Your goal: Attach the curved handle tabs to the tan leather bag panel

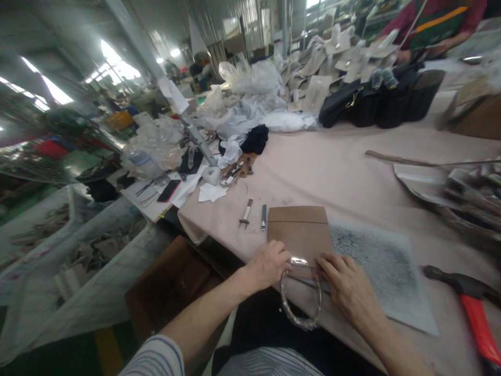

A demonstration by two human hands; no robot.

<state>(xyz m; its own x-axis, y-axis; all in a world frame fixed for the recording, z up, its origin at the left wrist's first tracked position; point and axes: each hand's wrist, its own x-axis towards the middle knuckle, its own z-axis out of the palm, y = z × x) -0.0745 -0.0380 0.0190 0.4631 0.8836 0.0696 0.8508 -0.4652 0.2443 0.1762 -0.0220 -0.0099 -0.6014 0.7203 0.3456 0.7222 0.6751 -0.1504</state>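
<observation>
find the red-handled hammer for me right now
In the head view, the red-handled hammer lies at the lower right on the table, to the right of the speckled gray board and the right hand.

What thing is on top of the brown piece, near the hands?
On the brown piece, a shiny strip shows near the edge, between the left hand and right hand. What the hands cover cannot be seen.

Left grip (269, 265), right grip (347, 282) at near edge of brown panel (299, 235); wrapped handle (308, 324) between; hammer (472, 308) rightward.
</observation>
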